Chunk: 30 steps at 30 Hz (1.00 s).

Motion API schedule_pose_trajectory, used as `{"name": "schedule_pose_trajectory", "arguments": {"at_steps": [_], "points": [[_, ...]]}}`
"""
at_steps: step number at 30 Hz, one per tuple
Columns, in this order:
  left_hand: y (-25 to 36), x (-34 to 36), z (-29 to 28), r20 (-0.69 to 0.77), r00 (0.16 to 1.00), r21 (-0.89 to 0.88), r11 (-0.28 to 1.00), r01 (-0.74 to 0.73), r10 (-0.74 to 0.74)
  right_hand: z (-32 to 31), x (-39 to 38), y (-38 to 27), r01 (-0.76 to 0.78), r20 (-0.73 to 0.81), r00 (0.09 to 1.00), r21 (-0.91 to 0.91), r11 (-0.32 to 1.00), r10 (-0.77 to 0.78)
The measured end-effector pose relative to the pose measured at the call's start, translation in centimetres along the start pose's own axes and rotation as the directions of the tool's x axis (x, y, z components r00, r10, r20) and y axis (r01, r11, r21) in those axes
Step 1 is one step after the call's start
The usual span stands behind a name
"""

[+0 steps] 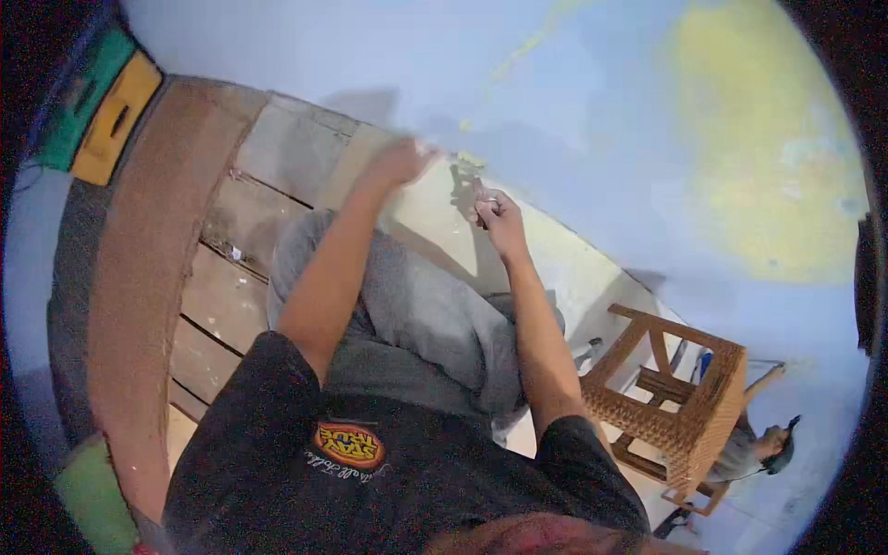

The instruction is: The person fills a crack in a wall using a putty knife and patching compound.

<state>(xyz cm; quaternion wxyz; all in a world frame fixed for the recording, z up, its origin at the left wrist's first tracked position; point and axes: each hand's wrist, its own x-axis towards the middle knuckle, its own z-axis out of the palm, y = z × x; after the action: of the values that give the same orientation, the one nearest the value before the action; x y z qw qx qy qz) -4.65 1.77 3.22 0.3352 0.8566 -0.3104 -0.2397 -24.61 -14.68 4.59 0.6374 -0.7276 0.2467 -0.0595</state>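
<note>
My right hand (501, 220) is closed around the handle of a small putty knife (478, 189). Pale yellow putty (471, 161) sits at the tool's far end, close to the foot of the light blue wall (592, 120). To its left, my left hand (403, 161) is raised near the wall, smeared by motion. Something whitish shows by its fingertips, too blurred to name. A thin yellowish streak (518, 57) runs up the wall above my hands, and a broad yellow patch (749, 139) covers part of it farther right.
A brown woven stool (717, 407) lies tipped at my right. Beyond it, another person (754, 453) in a cap reaches toward the wall. Green and orange drawers (116, 120) stand at the far left, beside a long brown strip (139, 277) and worn floor boards (217, 310).
</note>
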Motion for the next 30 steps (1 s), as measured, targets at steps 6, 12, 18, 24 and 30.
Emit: {"name": "schedule_pose_trajectory", "arguments": {"at_steps": [6, 12, 18, 24, 30], "points": [[-3.5, 3.3, -2.2, -0.249, 0.966, -0.059, 0.997, 0.052, -0.065, -0.8, 7.2, 4.0, 0.292, 0.045, 0.878, -0.839, 0.458, -0.477], [-2.7, 3.0, -3.9, -0.114, 0.987, -0.171, 0.981, 0.095, -0.116, 3.8, 10.8, 2.7, 0.229, 0.008, 0.877, -0.886, 0.403, -0.481], [-0.6, 3.1, -3.3, -0.072, 0.983, -0.198, 0.968, 0.151, -0.168, 4.0, 11.7, 3.6, 0.217, 0.054, 0.777, -0.958, 0.186, -0.627], [-2.3, 3.9, -2.1, -0.181, 0.975, -0.230, 0.969, 0.085, -0.128, 4.3, 12.2, 3.0, 0.411, 0.116, 0.643, -0.886, 0.213, -0.757], [-1.3, 3.6, -3.1, -0.183, 0.981, -0.212, 0.977, 0.026, -0.065, 3.6, 12.0, 2.7, 0.330, 0.071, 0.719, -0.910, 0.250, -0.691]]}}
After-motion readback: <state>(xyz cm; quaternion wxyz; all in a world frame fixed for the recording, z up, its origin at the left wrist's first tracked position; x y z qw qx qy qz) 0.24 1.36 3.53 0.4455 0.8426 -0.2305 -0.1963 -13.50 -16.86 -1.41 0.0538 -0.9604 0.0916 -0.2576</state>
